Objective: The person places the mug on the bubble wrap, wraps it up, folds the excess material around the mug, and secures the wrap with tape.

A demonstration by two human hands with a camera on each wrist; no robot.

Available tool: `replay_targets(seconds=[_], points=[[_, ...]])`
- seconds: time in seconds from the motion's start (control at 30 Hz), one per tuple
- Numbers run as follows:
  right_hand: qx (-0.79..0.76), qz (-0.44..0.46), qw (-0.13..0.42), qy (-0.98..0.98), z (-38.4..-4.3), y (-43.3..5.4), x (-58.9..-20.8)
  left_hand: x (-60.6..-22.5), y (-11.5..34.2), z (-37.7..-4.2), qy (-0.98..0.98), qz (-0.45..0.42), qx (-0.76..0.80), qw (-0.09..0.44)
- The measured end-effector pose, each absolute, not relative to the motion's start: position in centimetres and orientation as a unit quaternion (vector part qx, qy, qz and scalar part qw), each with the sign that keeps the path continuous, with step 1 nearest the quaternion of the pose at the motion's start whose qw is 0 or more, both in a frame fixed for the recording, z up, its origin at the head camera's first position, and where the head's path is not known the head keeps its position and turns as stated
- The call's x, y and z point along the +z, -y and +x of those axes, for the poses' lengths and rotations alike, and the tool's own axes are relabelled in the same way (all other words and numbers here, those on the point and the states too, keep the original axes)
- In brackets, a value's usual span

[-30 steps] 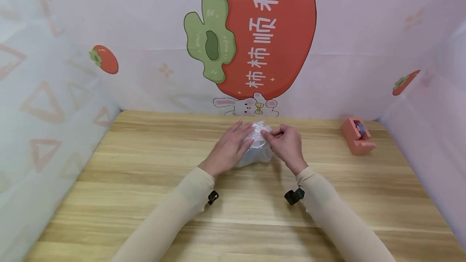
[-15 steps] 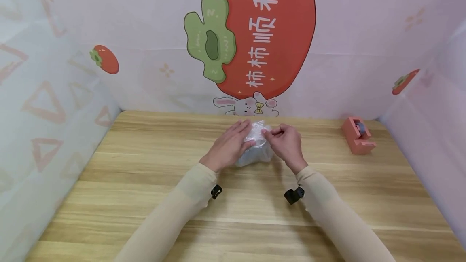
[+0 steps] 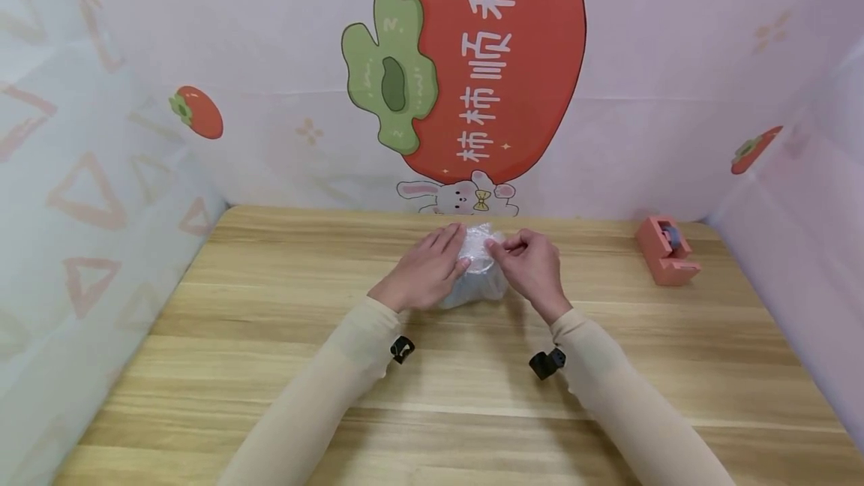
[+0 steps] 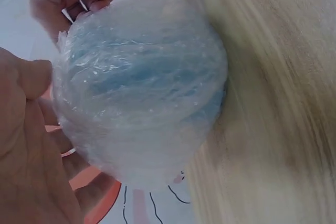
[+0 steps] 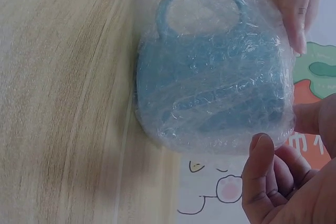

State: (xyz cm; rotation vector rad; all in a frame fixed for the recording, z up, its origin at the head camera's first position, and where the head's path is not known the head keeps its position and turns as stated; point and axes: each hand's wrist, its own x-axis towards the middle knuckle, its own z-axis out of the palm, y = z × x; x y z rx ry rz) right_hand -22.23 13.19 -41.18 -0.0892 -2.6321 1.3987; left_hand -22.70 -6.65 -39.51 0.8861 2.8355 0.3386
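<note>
A light-blue mug (image 5: 205,72) with a loop handle sits on the table, wrapped in clear bubble wrap (image 3: 478,246). My left hand (image 3: 424,270) lies along the left side of the bundle, fingers straight and close together, thumb touching the wrap near the top. From the other side my right hand (image 3: 533,267) pinches the upper edge of the wrap between thumb and forefinger, its other fingers curled in. In the right wrist view the handle shows through the plastic. The left wrist view has the wrapped side facing it, the mug's blue blurred by the layers.
A pink tape dispenser (image 3: 664,257) with a roll in it stands at the back right of the wooden table (image 3: 270,268). Printed cloth walls (image 3: 283,148) close off the back and both sides. Small black wrist cameras are worn at both sleeves.
My left hand's fingers have drawn together and slid slightly back from the top of the wrap to its left side. The right hand keeps its pinch in nearly the same spot.
</note>
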Motion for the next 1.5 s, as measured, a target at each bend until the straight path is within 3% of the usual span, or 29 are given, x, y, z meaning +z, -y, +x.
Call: replay_targets(seconds=[0.57, 0.9, 1.17, 1.4, 1.5], points=[[0.436, 0.027, 0.060, 0.897, -22.3, -13.9, -40.6, -38.5, 6.4, -23.2, -0.949, 0.276, 0.107, 0.107], [0.403, 0.027, -0.002, 0.915, -21.6, -16.0, -39.6, -38.8, 6.6, -23.0, -0.948, 0.282, 0.114, 0.088], [0.335, -0.008, 0.009, 0.942, -21.7, -23.0, -38.8, -38.8, 6.4, -22.9, -0.951, 0.274, 0.113, 0.093], [0.271, -0.090, 0.068, 0.956, -22.1, -31.7, -38.3, -38.6, 6.3, -22.8, -0.952, 0.269, 0.112, 0.093], [0.235, -0.106, 0.059, 0.964, -22.0, -34.8, -38.4, -38.6, 6.3, -22.7, -0.953, 0.265, 0.111, 0.100]])
